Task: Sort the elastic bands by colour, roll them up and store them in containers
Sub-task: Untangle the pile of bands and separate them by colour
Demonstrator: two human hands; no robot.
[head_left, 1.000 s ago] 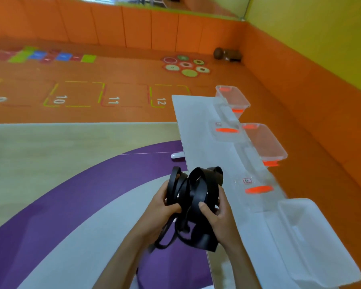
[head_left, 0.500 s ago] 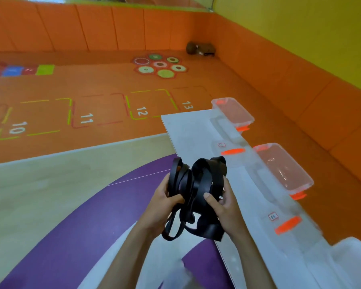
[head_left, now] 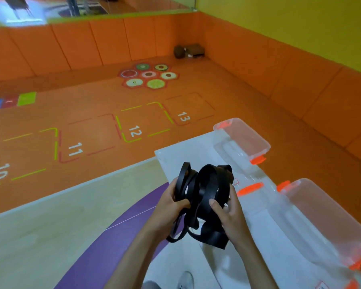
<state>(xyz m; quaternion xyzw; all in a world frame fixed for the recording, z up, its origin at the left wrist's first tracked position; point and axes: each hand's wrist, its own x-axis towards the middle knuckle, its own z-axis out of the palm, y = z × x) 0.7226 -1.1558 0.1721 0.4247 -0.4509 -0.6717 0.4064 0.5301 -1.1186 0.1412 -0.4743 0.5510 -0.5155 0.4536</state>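
Observation:
A loose bundle of black elastic bands (head_left: 204,195) hangs in the air between both my hands, above the near edge of a white board (head_left: 186,155). My left hand (head_left: 169,203) grips the bundle's left loops, thumb curled over them. My right hand (head_left: 227,213) holds the right side with its thumb pressed on a wide band. Some band ends dangle below. Two clear plastic containers with orange clips stand along the board's right side: the far container (head_left: 244,136) and the near container (head_left: 329,217). A clear lid with an orange latch (head_left: 250,187) lies between them.
The white board lies on the floor over a purple, beige and grey mat (head_left: 96,253). Orange padded floor with numbered squares (head_left: 133,130) stretches beyond. Orange padded walls (head_left: 300,86) run along the right and back. My shoe (head_left: 186,279) shows at the bottom.
My view has swung up and to the right, so the containers sit lower and further right in the frame. Both hands keep the same hold on the black bundle, which has barely shifted.

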